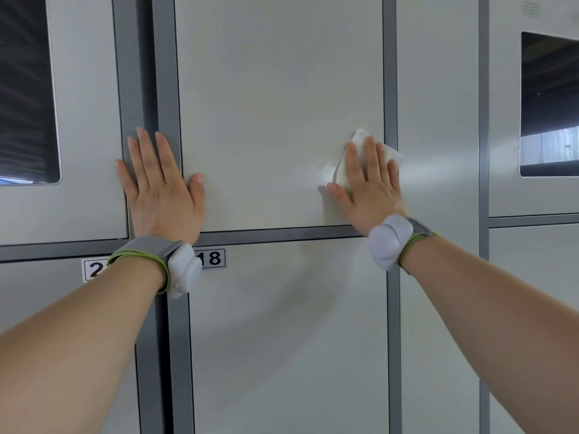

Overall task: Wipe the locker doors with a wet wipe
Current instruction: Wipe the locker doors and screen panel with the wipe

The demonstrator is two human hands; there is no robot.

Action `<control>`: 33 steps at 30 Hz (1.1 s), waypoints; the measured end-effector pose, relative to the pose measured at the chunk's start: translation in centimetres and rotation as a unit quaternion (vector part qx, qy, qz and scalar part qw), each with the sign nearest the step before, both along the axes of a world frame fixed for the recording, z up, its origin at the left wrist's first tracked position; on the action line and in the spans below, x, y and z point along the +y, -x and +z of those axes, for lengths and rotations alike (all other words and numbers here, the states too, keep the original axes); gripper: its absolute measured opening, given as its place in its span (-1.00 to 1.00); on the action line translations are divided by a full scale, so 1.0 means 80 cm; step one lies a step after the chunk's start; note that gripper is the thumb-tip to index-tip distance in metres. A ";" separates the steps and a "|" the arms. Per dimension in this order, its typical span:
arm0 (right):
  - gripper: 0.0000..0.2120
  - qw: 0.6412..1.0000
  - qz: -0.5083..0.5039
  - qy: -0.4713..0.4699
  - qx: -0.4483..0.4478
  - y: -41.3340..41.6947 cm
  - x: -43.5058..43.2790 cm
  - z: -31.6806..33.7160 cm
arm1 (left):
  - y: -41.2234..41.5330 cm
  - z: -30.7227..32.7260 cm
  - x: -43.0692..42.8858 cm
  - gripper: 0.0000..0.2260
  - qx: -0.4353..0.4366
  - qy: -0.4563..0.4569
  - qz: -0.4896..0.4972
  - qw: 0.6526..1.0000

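A pale grey locker door (275, 104) fills the middle of the view, framed by darker grey strips. My right hand (369, 186) lies flat with straight fingers near the door's right edge and presses a white wet wipe (360, 142) against it. The wipe sticks out above and beside the fingers. My left hand (159, 186) rests flat, fingers spread, on the door's left edge and the grey frame (166, 73) beside it. Both wrists wear a white sensor on a grey band.
Below is another door (282, 339) with a label reading 18 (213, 258); a label starting with 2 (92, 270) is to its left. Dark window panels sit in the door at far left (25, 89) and far right (548, 104).
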State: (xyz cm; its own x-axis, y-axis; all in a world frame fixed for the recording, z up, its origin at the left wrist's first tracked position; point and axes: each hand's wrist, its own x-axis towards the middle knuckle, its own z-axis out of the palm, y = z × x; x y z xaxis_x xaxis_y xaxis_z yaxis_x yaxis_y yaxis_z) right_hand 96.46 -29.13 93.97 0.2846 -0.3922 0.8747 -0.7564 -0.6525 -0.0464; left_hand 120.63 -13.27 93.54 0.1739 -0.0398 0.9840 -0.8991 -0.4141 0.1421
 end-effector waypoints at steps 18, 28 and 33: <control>-0.32 0.998 0.004 -0.059 -0.019 0.005 0.001 -0.023 | -0.006 -0.001 0.004 -0.36 -0.015 -0.017 -0.008 1.000; -0.29 0.998 0.015 -0.063 0.005 -0.003 0.026 -0.068 | -0.007 -0.003 0.010 -0.32 -0.016 -0.028 -0.019 0.999; -0.32 0.997 0.011 -0.079 -0.018 -0.001 0.014 -0.022 | -0.012 -0.006 0.012 -0.32 -0.031 -0.034 -0.025 0.999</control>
